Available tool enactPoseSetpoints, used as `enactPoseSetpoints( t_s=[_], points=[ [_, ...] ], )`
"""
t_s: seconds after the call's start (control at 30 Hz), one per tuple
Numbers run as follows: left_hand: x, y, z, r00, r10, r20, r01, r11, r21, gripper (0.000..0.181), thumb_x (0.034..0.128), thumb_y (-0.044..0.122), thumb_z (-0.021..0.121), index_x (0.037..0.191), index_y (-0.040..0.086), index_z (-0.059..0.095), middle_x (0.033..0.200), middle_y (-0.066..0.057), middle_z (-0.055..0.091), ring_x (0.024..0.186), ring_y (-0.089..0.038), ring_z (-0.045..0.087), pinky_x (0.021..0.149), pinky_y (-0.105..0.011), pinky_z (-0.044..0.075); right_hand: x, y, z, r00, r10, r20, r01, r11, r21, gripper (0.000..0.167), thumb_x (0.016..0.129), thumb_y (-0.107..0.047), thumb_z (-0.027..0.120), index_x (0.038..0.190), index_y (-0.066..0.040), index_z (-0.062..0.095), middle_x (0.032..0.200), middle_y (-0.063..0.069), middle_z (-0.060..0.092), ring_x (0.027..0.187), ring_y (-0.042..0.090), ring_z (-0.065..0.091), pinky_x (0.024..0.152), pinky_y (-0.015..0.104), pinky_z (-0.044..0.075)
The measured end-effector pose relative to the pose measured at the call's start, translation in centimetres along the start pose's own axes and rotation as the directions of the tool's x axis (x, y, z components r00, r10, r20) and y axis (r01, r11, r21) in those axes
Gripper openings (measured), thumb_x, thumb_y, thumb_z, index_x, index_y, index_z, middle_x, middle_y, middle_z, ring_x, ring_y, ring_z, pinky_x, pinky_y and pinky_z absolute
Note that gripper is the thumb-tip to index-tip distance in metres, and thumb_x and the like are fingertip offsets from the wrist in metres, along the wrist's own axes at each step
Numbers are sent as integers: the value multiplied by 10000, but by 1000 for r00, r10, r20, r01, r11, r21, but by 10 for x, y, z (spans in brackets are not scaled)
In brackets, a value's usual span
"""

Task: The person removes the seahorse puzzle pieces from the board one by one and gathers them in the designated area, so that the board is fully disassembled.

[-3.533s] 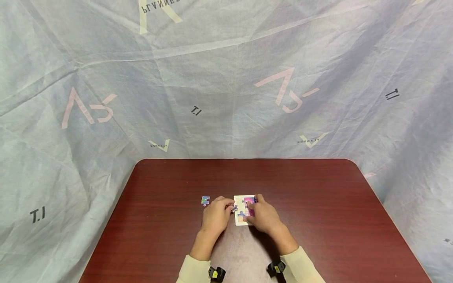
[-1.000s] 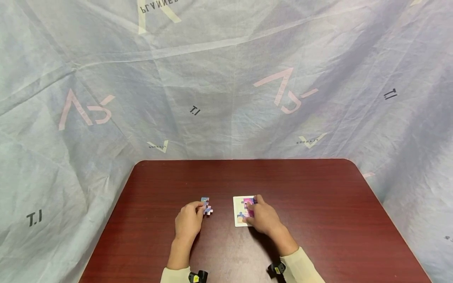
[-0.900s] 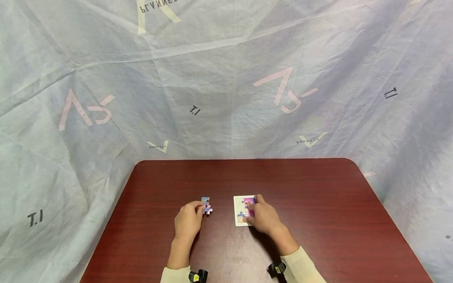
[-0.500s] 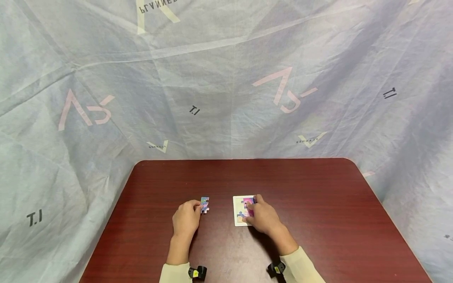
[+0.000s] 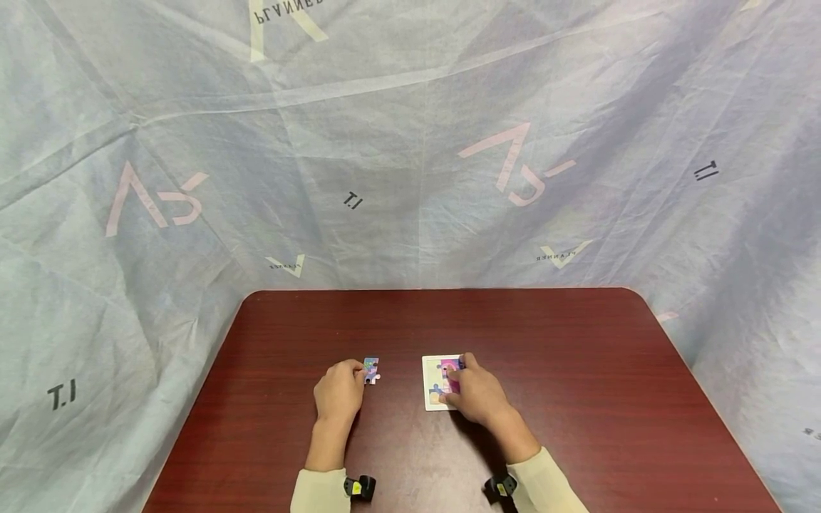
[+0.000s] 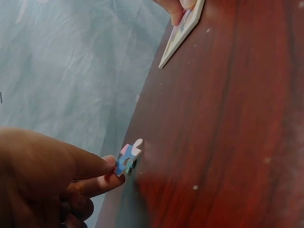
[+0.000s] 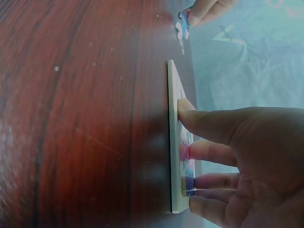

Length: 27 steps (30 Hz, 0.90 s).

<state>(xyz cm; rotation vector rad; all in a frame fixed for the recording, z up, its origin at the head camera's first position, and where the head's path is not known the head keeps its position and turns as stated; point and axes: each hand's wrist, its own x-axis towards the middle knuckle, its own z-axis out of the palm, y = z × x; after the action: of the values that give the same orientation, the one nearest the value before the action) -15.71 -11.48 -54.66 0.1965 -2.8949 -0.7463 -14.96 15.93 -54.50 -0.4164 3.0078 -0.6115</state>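
My left hand [image 5: 340, 390] pinches a blue, pink and white jigsaw piece [image 6: 128, 152] between thumb and fingertip, left of the middle of the table. A second jigsaw piece [image 5: 371, 362], blue with green, lies close by and is partly covered by the held one. To the right sits a white-rimmed puzzle board [image 5: 426, 388], partly filled with pink and blue pieces; its left side shows a bare cream area. My right hand [image 5: 482, 393] rests on the board, thumb and fingertips spread over its face [image 7: 186, 156] and covering much of its right side.
The dark red wooden table [image 5: 564, 356] stretches around both hands. Pale printed fabric [image 5: 410, 178] hangs behind the table and along its sides. Each forearm wears a black wrist camera [image 5: 360, 488] at the sleeve.
My left hand moved left from the board with the piece, then drew it slightly further left, so it now overlaps the second piece more. My right hand stayed on the board.
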Motion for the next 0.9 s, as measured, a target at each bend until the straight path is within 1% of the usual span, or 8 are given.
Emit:
enactPoseSetpoints(
  t_s=[0.17, 0.33, 0.63, 0.77, 0.9],
  points=[
    [4, 0, 0, 1000, 4, 15, -4, 1000, 14, 89, 937, 185, 765, 1002, 150, 816, 965, -87, 816, 814, -364, 779, 638, -545, 573, 0, 0, 0, 1000, 3, 0, -3, 1000, -5, 449, 816, -339, 900, 1178, -90, 803, 1270, 191, 569, 739, 226, 597, 763, 482, 581],
    [4, 1, 1, 1000, -4, 25, 4, 1000, 21, 101, 942, 188, 764, 1019, 149, 816, 982, -92, 817, 822, -366, 778, 647, -551, 576, 1, 0, 0, 1000, 11, 4, -11, 1000, -5, 466, 817, -344, 901, 1197, -93, 801, 1286, 190, 569, 750, 233, 613, 768, 487, 586],
    [3, 1, 0, 1000, -18, 6, 18, 999, 34, 125, 942, 203, 772, 1035, 130, 810, 1013, -120, 814, 839, -389, 777, 657, -561, 579, 0, -1, -1, 1000, 13, 5, -13, 1000, 6, 467, 818, -338, 899, 1199, -88, 800, 1287, 192, 569, 737, 225, 589, 752, 493, 580],
    [-1, 3, -1, 1000, -8, -4, 8, 1000, 26, 129, 944, 200, 767, 1041, 125, 808, 1025, -127, 810, 855, -385, 779, 665, -558, 584, 0, -1, -1, 1000, 5, -2, -5, 1000, 5, 457, 814, -333, 901, 1186, -86, 803, 1280, 195, 571, 733, 231, 595, 745, 493, 579],
    [-7, 10, -2, 999, 34, -21, -34, 999, 6, 137, 943, 197, 762, 1038, 110, 808, 1016, -124, 805, 854, -364, 781, 668, -548, 591, 0, 0, -1, 1000, 5, -4, -5, 1000, 5, 462, 810, -334, 904, 1189, -88, 804, 1267, 191, 572, 725, 224, 575, 736, 488, 572]
  ],
)
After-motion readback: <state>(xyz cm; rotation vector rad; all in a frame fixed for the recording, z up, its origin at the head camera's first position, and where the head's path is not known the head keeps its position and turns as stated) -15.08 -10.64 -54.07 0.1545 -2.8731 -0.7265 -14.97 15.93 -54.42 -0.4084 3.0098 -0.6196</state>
